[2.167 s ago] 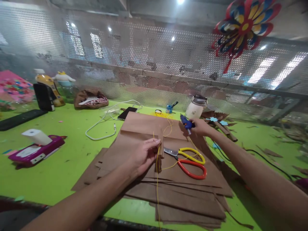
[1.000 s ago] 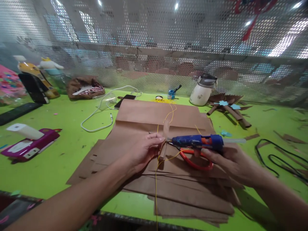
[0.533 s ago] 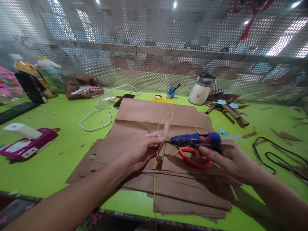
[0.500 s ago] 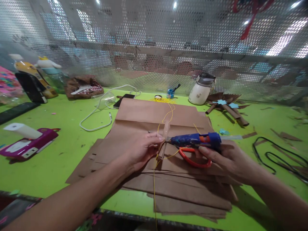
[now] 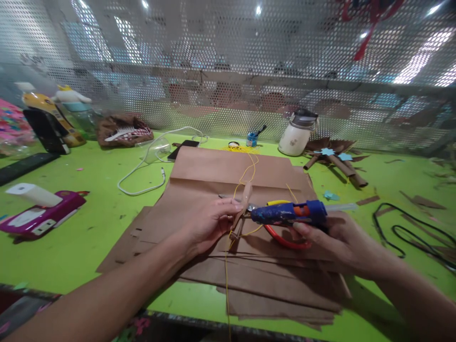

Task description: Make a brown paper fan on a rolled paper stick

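Note:
My right hand [image 5: 342,242] grips a blue hot glue gun [image 5: 278,213], whose nozzle points left. A clear glue stick [image 5: 342,207] sticks out of its back end. Between the fingertips of my left hand [image 5: 213,221] is a narrow strip of brown paper [image 5: 245,197], and the nozzle is at or very near it. Yellow string [image 5: 227,280] hangs from around the strip down past the table edge. Under the glue gun lie scissors with a red and yellow handle [image 5: 285,241], partly hidden. Stacked brown paper sheets [image 5: 206,190] lie beneath both hands.
A white-bodied jar [image 5: 294,137], a small blue paint pot [image 5: 251,139] and a dark phone [image 5: 183,149] stand or lie behind the paper. Rolled brown paper tubes [image 5: 342,166] and a black cable [image 5: 402,228] are at right. A purple power strip [image 5: 46,213] lies left.
The glue gun has shifted slightly and now covers more of the scissors' red handle, while a yellow part shows above it. The paper strip has turned a little. Both hands keep their holds.

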The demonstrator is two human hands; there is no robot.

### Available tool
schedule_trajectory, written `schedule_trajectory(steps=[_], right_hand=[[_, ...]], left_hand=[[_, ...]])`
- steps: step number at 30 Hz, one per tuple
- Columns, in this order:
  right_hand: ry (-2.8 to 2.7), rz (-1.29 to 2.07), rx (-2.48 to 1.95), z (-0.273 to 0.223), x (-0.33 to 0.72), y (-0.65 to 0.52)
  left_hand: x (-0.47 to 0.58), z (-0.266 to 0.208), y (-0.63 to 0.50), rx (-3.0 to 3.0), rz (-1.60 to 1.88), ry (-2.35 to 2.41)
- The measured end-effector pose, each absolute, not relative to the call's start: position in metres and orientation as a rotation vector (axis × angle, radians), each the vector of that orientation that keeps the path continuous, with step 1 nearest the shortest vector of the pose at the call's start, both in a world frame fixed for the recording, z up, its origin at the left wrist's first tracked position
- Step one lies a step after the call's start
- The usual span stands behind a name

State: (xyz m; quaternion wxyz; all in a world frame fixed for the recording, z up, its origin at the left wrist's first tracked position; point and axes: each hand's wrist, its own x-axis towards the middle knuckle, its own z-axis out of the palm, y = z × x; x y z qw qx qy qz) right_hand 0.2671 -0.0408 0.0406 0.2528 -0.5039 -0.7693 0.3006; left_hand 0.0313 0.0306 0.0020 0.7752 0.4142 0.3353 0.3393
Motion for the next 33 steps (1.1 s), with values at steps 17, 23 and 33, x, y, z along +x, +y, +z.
schedule_trajectory(steps=[17,23,33], right_hand=[[-2.073,0.682,-1.430,0.0397,0.2687,-0.0364],[-2.063,0.731,-1.367,0.0401,0.2680,-0.0366],[-2.057,0.728,-1.417,0.0418,0.2640,-0.0379]], left_hand=[[0.0312,0.0055,0.0297,0.904,0.735,0.740],[0.0320,0.0055,0.0298,0.904,0.739,0.767],[0.0322,0.0065,0.0304,0.886,0.720,0.736]])
